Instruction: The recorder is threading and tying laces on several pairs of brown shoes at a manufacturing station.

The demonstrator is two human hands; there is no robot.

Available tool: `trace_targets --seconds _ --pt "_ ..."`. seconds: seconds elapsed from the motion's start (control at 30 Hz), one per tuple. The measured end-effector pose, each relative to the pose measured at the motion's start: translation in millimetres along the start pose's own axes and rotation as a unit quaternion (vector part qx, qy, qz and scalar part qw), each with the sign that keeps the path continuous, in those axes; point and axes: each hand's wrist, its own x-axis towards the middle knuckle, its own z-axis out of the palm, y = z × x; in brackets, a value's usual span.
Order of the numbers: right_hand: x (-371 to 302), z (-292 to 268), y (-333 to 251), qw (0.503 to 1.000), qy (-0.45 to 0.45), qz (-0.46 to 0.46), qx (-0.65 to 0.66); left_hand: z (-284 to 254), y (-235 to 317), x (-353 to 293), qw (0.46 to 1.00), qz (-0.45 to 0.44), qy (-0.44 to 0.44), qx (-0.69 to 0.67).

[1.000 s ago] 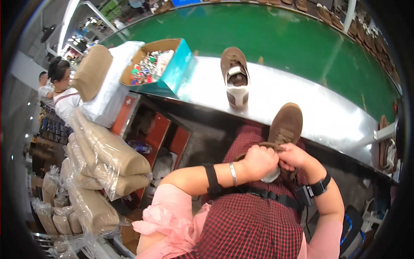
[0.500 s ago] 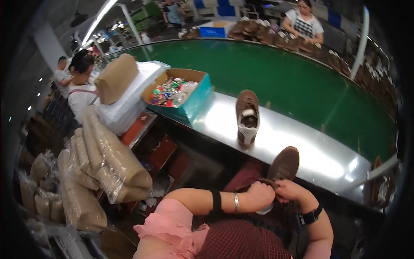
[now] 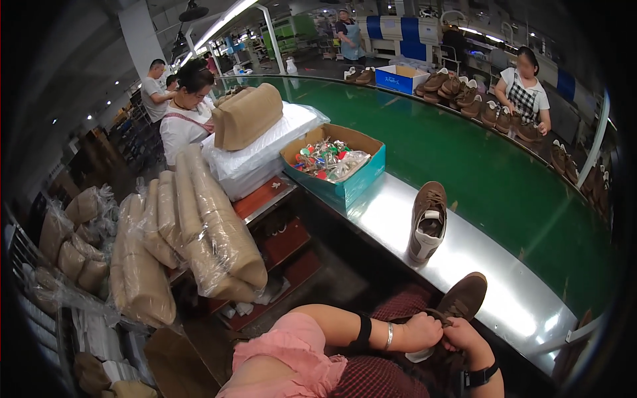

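A brown lace-up shoe (image 3: 468, 294) rests against my lap and the metal edge, its toe pointing away. My left hand (image 3: 422, 332) is closed at the shoe's lacing, with a brown shoelace showing above its fingers. Right beside it, my right hand (image 3: 463, 335) pinches at the same lacing, fingertips almost touching the left hand. The hands hide most of the shoe's opening; a pale patch of it shows beneath the left hand. A second brown shoe (image 3: 428, 222) with a white lining label and pale heel stands on the metal ledge (image 3: 494, 278) just ahead.
Beyond the ledge runs a green conveyor belt (image 3: 464, 162). A teal box (image 3: 361, 182) of small metal and coloured pieces sits at the ledge's left end. Plastic-wrapped brown paper bundles (image 3: 222, 245) fill the left side. Co-workers stand left and across, with shoes along the far edge.
My view has swung left and up, so the scene sits farther right and lower. Both hands stay closed together at the shoe's lacing.
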Motion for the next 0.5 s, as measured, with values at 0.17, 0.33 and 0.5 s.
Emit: trace_targets --seconds 0.17,0.33,0.5 --pt "-2 23 10 0.801 0.248 -0.229 -0.494 -24 -6 10 0.955 -0.024 -0.265 -0.129" --pt "-20 38 10 0.784 0.319 -0.297 -0.443 -73 -29 -2 0.921 -0.049 -0.323 -0.212" --pt "-16 35 17 0.731 0.436 -0.382 -0.361 -105 -37 -5 0.809 0.000 -0.064 -0.584"
